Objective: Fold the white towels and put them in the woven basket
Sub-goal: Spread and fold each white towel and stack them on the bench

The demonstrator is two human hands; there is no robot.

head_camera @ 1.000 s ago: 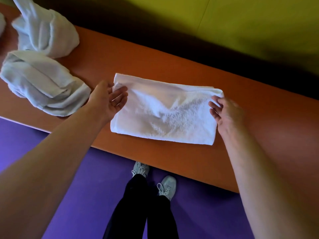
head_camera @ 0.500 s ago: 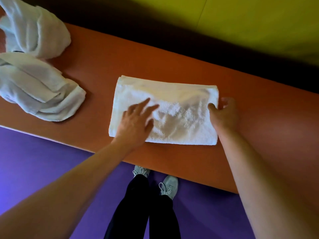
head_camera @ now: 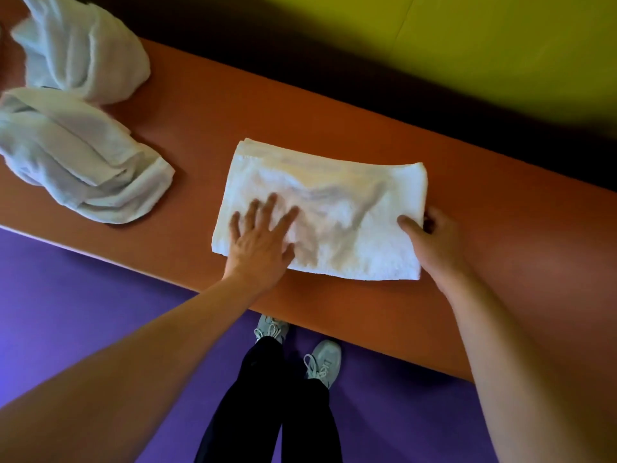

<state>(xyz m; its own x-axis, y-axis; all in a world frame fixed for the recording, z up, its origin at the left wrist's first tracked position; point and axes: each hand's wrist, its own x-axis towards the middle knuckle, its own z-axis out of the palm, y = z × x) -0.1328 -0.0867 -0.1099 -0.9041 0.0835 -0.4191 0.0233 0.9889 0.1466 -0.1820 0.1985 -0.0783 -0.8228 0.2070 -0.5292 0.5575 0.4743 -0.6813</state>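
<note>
Here, nearest first:
Feet: two pale laced shoes (head_camera: 302, 345) and dark trouser legs (head_camera: 277, 406) stand on a purple floor (head_camera: 83, 295), just under the near edge of the table.
Left hand: the left hand (head_camera: 258, 243) lies flat on the near left part of the folded towel, fingers straight and spread, palm down and pressing the cloth; it holds nothing.
Right hand: the right hand (head_camera: 434, 242) is at the towel's right edge, thumb on top of the cloth and fingers curled round the edge beneath, so it pinches that edge.
Folded towel: the folded white towel (head_camera: 334, 208) lies as a rectangle on the table, near its front edge, several layers showing along its far side and some creases across its top.
Table: the orange table (head_camera: 500, 279) runs slantwise across the view and carries all the cloth.
Unfolded towels: well apart to the left, one crumpled white towel (head_camera: 80, 158) lies loose on the table; behind it, touching it, a second crumpled towel (head_camera: 80, 51) is heaped at the far left corner.
Background: beyond the table a dark strip, then a yellow-green surface (head_camera: 500, 45).
Basket: not seen in this view.
</note>
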